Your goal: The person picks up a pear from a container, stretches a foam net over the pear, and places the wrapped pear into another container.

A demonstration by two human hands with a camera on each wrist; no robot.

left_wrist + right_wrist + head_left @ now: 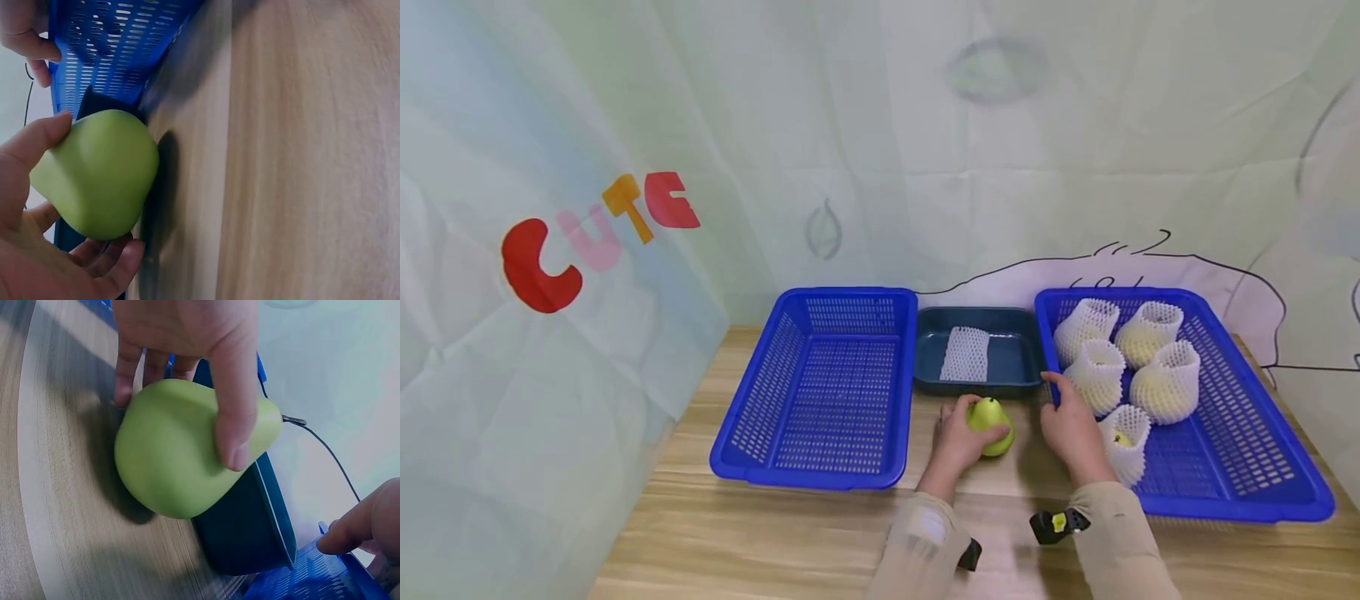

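Note:
Around a green pear [989, 412] my left hand [957, 440] curls its fingers and thumb, with the pear upright at the front of the dark teal tray [1017, 354]. In the left wrist view, the thumb and fingers grip opposite sides of the pear [106, 169]. My right hand [1073, 433] is at the left side of the right blue basket [1262, 433], index finger extended toward the tray's corner, holding nothing visible. Flat in the tray lies a white foam net sleeve [966, 354]. Several foam-sleeved pears [1167, 383] sit in the right basket.
To the left of the tray stands another blue basket [842, 400] with slotted sides and bottom. All the containers are on a wooden table [775, 533]. A printed curtain [850, 167] hangs close behind and along the left side.

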